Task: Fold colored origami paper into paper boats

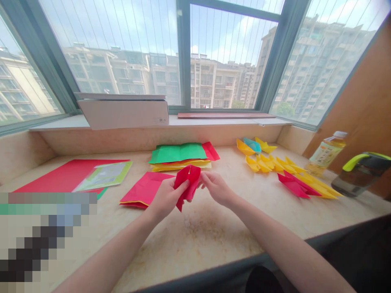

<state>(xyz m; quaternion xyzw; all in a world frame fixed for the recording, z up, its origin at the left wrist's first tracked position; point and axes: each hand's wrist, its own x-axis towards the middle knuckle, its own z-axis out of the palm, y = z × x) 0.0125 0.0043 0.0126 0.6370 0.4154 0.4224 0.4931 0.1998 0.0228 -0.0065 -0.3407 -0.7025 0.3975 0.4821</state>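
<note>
Above the middle of the counter, my left hand (167,195) grips a partly folded piece of red paper (190,184), its thumb pressed on the near face. At the paper's right edge, the fingers of my right hand (216,187) are curled in and pinch it; their tips are partly hidden. Just behind and left of my left hand lies a stack of red sheets (146,187) with a yellow layer showing at its edge. Farther back is a pile of creased paper with a green sheet (179,153) on top and yellow and red ones beneath.
Several yellow paper boats (271,163), a blue boat (253,145) and a red boat (297,186) sit at the right. Beyond them stand a drink bottle (328,152) and a dark jug (360,175). Flat red paper (61,175) and a clear packet (105,175) lie left; a white box (125,112) rests on the sill.
</note>
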